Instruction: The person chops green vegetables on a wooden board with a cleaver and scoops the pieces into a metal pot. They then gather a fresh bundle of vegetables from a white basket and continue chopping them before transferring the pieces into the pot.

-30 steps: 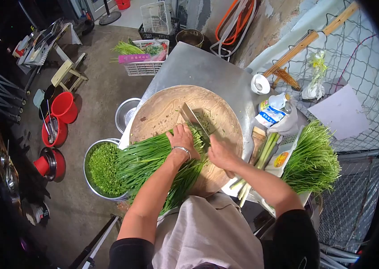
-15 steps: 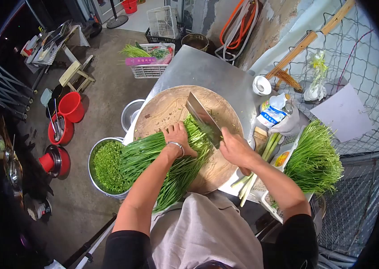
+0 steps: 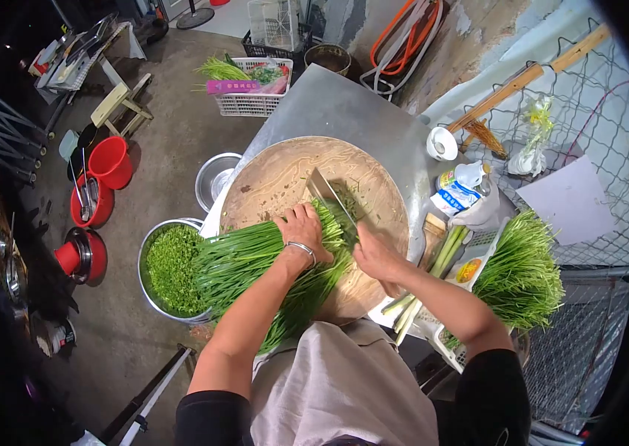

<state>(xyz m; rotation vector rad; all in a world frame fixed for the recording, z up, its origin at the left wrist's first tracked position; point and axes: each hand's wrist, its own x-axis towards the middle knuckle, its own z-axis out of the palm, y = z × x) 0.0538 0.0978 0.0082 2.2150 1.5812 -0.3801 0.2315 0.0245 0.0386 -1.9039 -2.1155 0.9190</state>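
The person's left hand (image 3: 303,229) lies over a thick bunch of long greens (image 3: 255,267), fingers a little apart and lightly bent on top, thumb stretched out to the right. A metal bracelet (image 3: 302,247) circles that wrist. The right hand (image 3: 378,256) is closed round the handle of a cleaver (image 3: 331,202), and the handle's brown end pokes out on the near side of the fist. The blade slants away to the far left, just right of the left fingers, at the pale end of the bunch. I can't tell whether it touches the greens.

The bunch lies across the near left part of the round chopping board (image 3: 266,182), and its leaves hang past the edge towards a metal pot (image 3: 143,279) of chopped greens (image 3: 173,271). Wood shows along the board's far side, with small green scraps right of the blade; that side gives the cleaver the most room. Beyond the board's far edge, the metal table (image 3: 329,97) stretches to its corner.

Right of the board the room is tighter: thick stalks (image 3: 444,253) lie close by the right forearm, beside a white basket (image 3: 483,249) with more greens (image 3: 519,271). A white bowl (image 3: 442,143) sits farther off.
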